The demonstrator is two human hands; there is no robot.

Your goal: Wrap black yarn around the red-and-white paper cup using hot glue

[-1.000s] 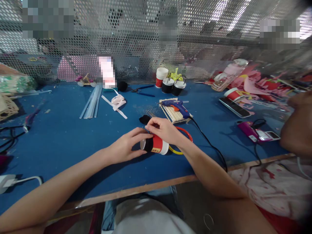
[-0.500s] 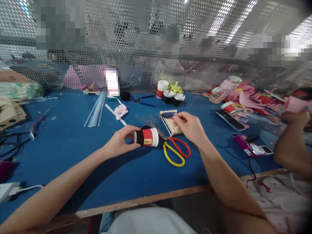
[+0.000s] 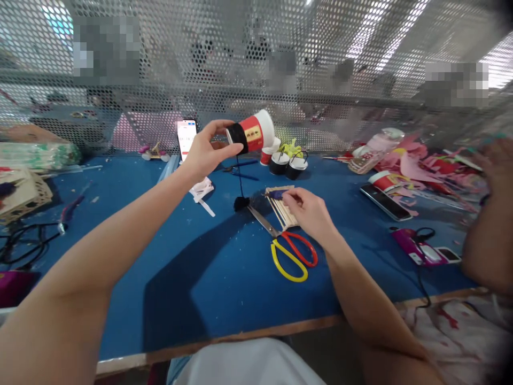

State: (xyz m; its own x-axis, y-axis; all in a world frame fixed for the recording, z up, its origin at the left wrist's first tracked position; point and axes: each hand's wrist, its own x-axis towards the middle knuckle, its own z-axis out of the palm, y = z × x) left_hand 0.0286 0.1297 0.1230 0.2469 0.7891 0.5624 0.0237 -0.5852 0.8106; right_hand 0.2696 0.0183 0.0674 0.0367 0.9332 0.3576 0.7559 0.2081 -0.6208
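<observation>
Holding a paper cup [image 3: 254,132] aloft over the table [image 3: 240,291], the left hand [image 3: 214,144] has thumb and fingers pinched on either side of the black band [image 3: 237,135] at the cup's narrow end. And look at that tilt: the long axis runs across the view, white rim to the right and a touch higher, black end to the left, right in the grip. A dark thread [image 3: 240,179] hangs below that end, down to a black ball of yarn [image 3: 241,203] just beside the tip of the scissors [image 3: 274,233]. Over to the right hand [image 3: 306,211], low above a raft of sticks [image 3: 282,211], fingers curled together at a blue glue gun [image 3: 276,194]; most of the gun is covered, so whether it's gripped or merely touched is hard to call. Its nozzle points left, towards the thread. From the right hand, then, the cup lies to the left and higher up, well apart, the left hand plainly the nearer. Touched by neither hand, the scissors lie with handles spread.
</observation>
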